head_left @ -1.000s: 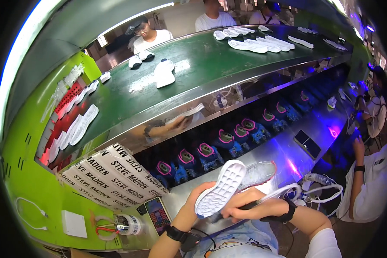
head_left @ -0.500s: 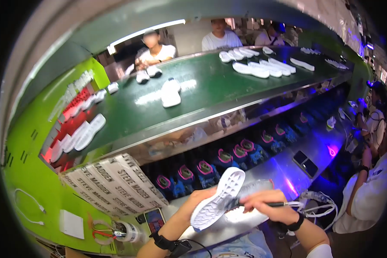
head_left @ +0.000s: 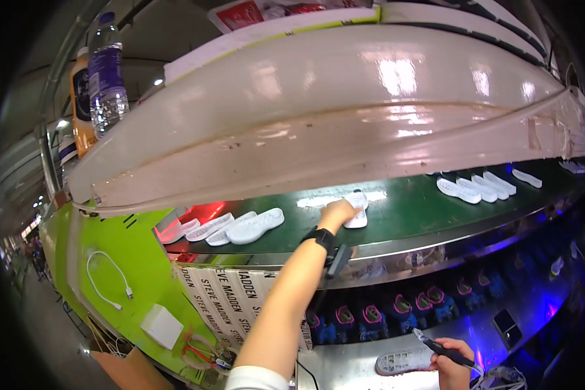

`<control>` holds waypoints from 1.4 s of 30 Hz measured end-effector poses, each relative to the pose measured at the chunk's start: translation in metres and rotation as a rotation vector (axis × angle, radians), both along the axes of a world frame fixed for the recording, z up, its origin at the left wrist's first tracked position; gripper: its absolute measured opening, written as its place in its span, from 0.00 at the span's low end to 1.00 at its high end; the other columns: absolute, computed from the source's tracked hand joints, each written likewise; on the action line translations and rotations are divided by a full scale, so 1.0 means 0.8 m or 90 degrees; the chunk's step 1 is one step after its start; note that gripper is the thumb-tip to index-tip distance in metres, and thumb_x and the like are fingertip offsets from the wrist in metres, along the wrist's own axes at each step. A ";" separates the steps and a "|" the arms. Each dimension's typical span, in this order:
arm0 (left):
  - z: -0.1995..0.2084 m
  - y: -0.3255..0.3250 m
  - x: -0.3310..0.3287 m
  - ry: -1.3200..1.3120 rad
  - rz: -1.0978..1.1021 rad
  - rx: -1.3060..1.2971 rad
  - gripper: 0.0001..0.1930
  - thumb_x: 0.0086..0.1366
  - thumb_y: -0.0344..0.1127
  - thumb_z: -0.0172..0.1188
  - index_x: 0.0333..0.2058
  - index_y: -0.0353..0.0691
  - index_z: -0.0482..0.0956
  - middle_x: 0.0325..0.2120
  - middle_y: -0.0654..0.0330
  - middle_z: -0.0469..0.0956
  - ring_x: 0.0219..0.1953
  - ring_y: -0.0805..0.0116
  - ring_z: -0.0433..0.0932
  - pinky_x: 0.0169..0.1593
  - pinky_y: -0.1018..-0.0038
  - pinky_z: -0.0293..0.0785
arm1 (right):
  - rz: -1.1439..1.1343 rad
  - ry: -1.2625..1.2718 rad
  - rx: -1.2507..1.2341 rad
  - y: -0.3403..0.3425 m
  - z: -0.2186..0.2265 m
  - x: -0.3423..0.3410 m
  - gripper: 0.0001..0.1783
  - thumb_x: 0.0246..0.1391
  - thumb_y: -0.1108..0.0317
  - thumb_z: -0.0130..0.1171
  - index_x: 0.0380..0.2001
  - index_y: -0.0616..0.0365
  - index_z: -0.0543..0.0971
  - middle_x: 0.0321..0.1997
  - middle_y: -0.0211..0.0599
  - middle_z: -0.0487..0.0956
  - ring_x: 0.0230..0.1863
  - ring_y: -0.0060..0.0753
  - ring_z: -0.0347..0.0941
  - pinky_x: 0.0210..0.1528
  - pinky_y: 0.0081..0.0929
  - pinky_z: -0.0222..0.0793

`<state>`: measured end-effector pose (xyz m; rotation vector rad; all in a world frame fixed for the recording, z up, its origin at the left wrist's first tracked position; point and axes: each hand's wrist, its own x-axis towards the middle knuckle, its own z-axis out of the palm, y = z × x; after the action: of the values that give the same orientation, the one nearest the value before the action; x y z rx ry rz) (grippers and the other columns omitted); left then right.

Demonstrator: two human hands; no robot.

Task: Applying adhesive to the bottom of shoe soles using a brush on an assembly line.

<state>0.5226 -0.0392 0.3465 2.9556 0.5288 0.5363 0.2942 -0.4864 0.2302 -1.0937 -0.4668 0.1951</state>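
Note:
My left arm reaches out over the green conveyor belt, and my left hand (head_left: 340, 213) is closed at the near-left side of a white shoe sole (head_left: 357, 218). The fingertips are partly hidden, and another pale piece lies just behind that sole. At the lower right, my right hand (head_left: 454, 365) grips a black pen-shaped tool (head_left: 451, 351) with a pale tip and a white cord. Beside that tip, a grey shoe sole (head_left: 403, 361) lies tread side up on the metal shelf.
White soles (head_left: 255, 226) lie at the belt's left end, and more (head_left: 478, 188) farther right. Below the belt stand several dark blue pieces with pink rings (head_left: 372, 313). A phone-like black device (head_left: 507, 327) rests on the shelf. A pale curved hood (head_left: 318, 123) overhangs the belt.
The view has swung up and left. My left hand has gone from holding a white sole above the shelf to the soles on the belt. My right hand still holds the pen-shaped tool.

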 end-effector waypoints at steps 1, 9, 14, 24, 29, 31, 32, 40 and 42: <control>0.022 -0.050 0.011 0.055 0.004 -0.136 0.23 0.57 0.47 0.61 0.36 0.26 0.79 0.33 0.43 0.80 0.31 0.52 0.81 0.32 0.62 0.77 | -0.054 0.011 -0.021 -0.007 0.000 0.006 0.18 0.50 0.84 0.52 0.46 0.65 0.73 0.43 0.40 0.76 0.36 0.26 0.73 0.39 0.23 0.73; -0.006 -0.156 -0.242 -0.229 -0.371 -0.935 0.25 0.58 0.36 0.58 0.53 0.31 0.67 0.43 0.52 0.76 0.43 0.69 0.76 0.46 0.74 0.73 | -0.049 0.182 -0.067 -0.032 0.021 -0.004 0.15 0.50 0.78 0.56 0.43 0.70 0.75 0.36 0.40 0.77 0.35 0.27 0.73 0.39 0.23 0.69; -0.287 -0.210 -0.377 -0.111 -0.198 -1.533 0.30 0.59 0.44 0.48 0.58 0.35 0.64 0.51 0.49 0.73 0.50 0.54 0.75 0.54 0.60 0.72 | 0.338 0.179 -0.238 0.060 -0.024 -0.019 0.14 0.54 0.74 0.59 0.44 0.66 0.78 0.35 0.32 0.81 0.33 0.21 0.75 0.37 0.18 0.71; -0.390 -0.299 -0.372 -0.337 -0.070 -1.630 0.27 0.64 0.55 0.47 0.54 0.43 0.69 0.47 0.53 0.74 0.47 0.53 0.74 0.51 0.57 0.72 | 0.164 -0.162 -0.294 0.051 -0.057 -0.027 0.16 0.56 0.71 0.58 0.48 0.61 0.77 0.47 0.38 0.80 0.50 0.26 0.75 0.52 0.24 0.69; -0.337 -0.298 -0.332 -0.269 -0.268 -1.875 0.29 0.66 0.56 0.45 0.56 0.40 0.68 0.44 0.49 0.75 0.41 0.51 0.75 0.44 0.61 0.75 | 0.247 -0.217 -0.306 0.043 -0.048 0.000 0.14 0.52 0.75 0.58 0.44 0.60 0.79 0.43 0.40 0.81 0.48 0.30 0.76 0.54 0.26 0.67; -0.330 -0.269 -0.322 0.063 -0.367 -1.794 0.28 0.68 0.52 0.46 0.55 0.33 0.67 0.44 0.45 0.76 0.41 0.50 0.78 0.47 0.60 0.76 | 0.408 -0.222 -0.339 0.036 -0.051 0.012 0.15 0.48 0.75 0.59 0.43 0.60 0.80 0.42 0.39 0.82 0.46 0.30 0.77 0.52 0.27 0.69; -0.317 -0.271 -0.316 0.109 -0.277 -1.717 0.26 0.68 0.48 0.46 0.55 0.31 0.67 0.44 0.45 0.76 0.42 0.51 0.78 0.47 0.61 0.77 | 0.412 -0.206 -0.344 0.028 -0.050 0.017 0.15 0.48 0.74 0.60 0.42 0.59 0.81 0.41 0.39 0.82 0.46 0.30 0.77 0.52 0.27 0.69; -0.280 -0.264 -0.275 0.575 -0.212 -1.407 0.19 0.66 0.40 0.55 0.46 0.28 0.75 0.38 0.53 0.80 0.35 0.69 0.81 0.38 0.76 0.79 | 0.366 -0.495 -0.453 0.016 -0.018 0.031 0.12 0.45 0.72 0.61 0.37 0.52 0.83 0.35 0.35 0.81 0.39 0.37 0.74 0.44 0.33 0.69; -0.257 -0.269 -0.262 0.708 -0.210 -1.285 0.20 0.65 0.42 0.57 0.46 0.29 0.75 0.36 0.56 0.81 0.33 0.71 0.80 0.38 0.77 0.78 | 0.354 -0.548 -0.420 0.000 -0.020 0.034 0.14 0.44 0.72 0.62 0.39 0.51 0.82 0.38 0.31 0.80 0.47 0.36 0.70 0.50 0.35 0.66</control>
<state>0.3126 -0.2543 0.1411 0.9806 0.2246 -1.0969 0.3216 -0.4865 0.2141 -1.6595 -1.5635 0.3795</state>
